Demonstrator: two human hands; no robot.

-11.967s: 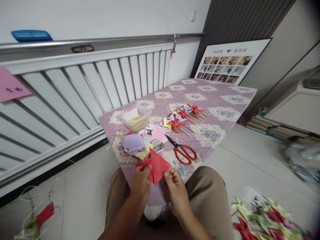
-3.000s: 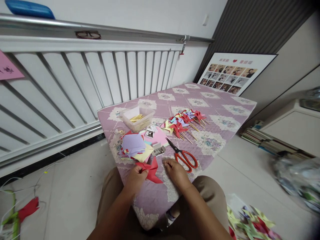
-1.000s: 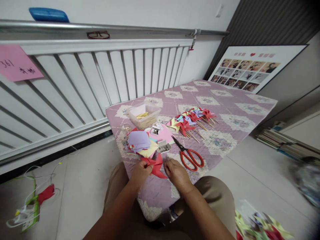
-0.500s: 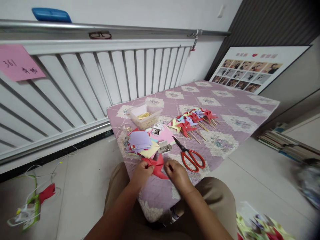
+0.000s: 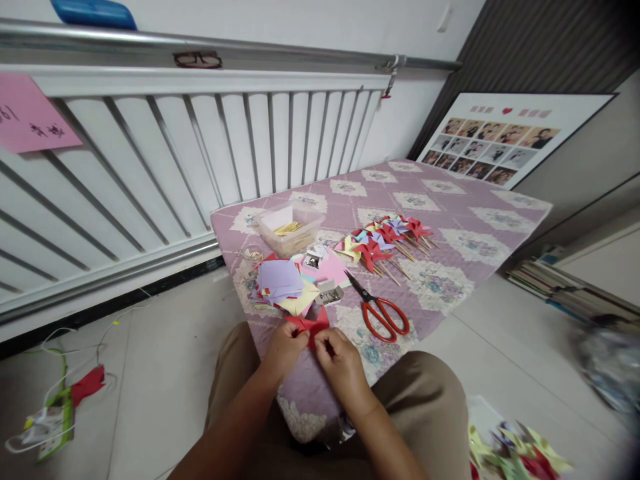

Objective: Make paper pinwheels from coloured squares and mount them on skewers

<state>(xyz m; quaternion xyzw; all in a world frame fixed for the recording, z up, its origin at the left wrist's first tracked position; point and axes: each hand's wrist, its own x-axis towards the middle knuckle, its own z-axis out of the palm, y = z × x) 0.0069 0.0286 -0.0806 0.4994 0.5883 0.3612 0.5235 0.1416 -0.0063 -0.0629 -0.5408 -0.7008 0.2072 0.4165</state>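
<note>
My left hand (image 5: 287, 350) pinches a red paper pinwheel (image 5: 319, 321) near its centre, at the table's near corner. Closed fingers of my right hand (image 5: 341, 363) are up against the pinwheel's right side and cover part of it. Whatever those fingertips hold is too small or hidden to make out. Beyond the hands lie a stack of coloured paper squares (image 5: 280, 279) and a small open box (image 5: 330, 293) of metal bits. Scissors with red handles (image 5: 383, 313) rest open to the right of my right hand.
A clear plastic box (image 5: 287, 233) holds thin wooden sticks. Several finished pinwheels on sticks (image 5: 373, 253) lie together behind the scissors. More pinwheels (image 5: 520, 453) are low at the right. A power strip (image 5: 57, 427) with cables is on the floor at left.
My right hand has moved left, from beside the pinwheel to against it, and now hides its lower right blade. My left hand keeps its hold. The view has shifted slightly.
</note>
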